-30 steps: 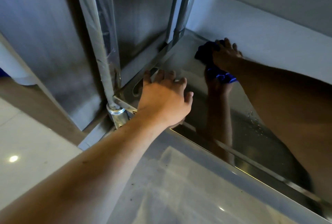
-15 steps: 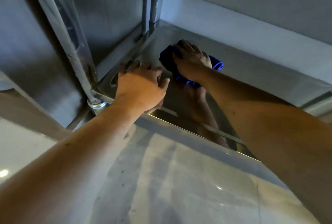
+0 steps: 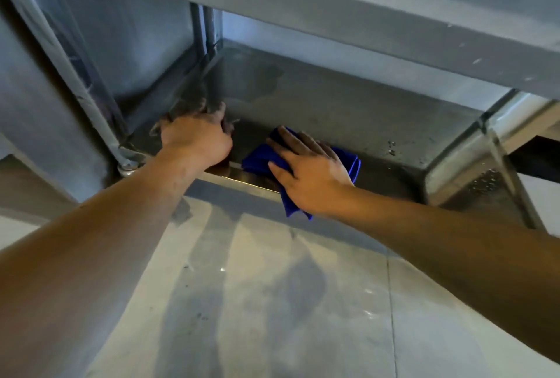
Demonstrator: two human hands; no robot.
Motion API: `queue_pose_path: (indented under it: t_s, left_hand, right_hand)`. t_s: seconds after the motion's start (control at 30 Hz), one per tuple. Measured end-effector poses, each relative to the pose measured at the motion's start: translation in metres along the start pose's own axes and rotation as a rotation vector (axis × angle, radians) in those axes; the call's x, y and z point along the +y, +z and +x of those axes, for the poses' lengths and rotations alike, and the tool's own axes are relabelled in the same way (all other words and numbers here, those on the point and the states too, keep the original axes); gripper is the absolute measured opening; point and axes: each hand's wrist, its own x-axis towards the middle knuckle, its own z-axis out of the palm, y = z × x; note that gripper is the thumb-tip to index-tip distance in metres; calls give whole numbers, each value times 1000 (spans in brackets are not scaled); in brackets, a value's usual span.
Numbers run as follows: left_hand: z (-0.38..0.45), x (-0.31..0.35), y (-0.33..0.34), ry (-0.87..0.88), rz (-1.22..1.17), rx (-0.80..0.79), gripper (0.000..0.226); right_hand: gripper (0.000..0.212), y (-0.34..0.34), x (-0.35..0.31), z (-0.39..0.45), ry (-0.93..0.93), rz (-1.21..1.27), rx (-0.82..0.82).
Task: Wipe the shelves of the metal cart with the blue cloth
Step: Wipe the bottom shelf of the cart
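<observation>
Blue cloth (image 3: pixel 351 162) under flat right hand (image 3: pixel 312 174) (fingers spread)

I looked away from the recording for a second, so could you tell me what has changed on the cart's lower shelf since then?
The right hand has drawn the blue cloth from the back of the lower shelf to its front edge, where a corner of the cloth now hangs over the lip. It presses the cloth with flat fingers as before. The left hand stays braced at the shelf's front left corner by the cart post.
</observation>
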Motion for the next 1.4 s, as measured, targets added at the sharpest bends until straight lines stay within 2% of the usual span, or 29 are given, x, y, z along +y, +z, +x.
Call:
queue_pose_path:
  t_s: [0.17,0.43,0.6,0.73,0.9,1.0,1.2,1.33,1.4]
  left_hand:
    - [-29,28,9,148,-172,262,47]
    - [-33,56,19,329,-251,345,40]
    - [-38,72,28,392,-318,285,40]
    - [-34,90,38,359,-96,350,42]
    - [-23,104,36,302,11,359,30]
    - [-29,107,35,330,40,420,27]
    - [-30,114,30,314,68,382,26]
    - [-34,111,34,359,65,402,25]
    - [-32,115,34,338,73,403,33]
  right_hand:
    - [67,4,12,-46,-146,-120,-57]
    - [62,2,43,1,-86,-70,28]
    - [61,-1,74,50,50,-71,70]
    - [59,-5,103,85,116,-84,96]
    - [58,-15,135,132,202,-77,128]
    - [58,-21,155,158,236,-68,132]
    - [58,-38,184,196,392,10,135]
    - [55,-31,182,188,348,-12,166]
    - [54,-30,176,174,321,-13,163]
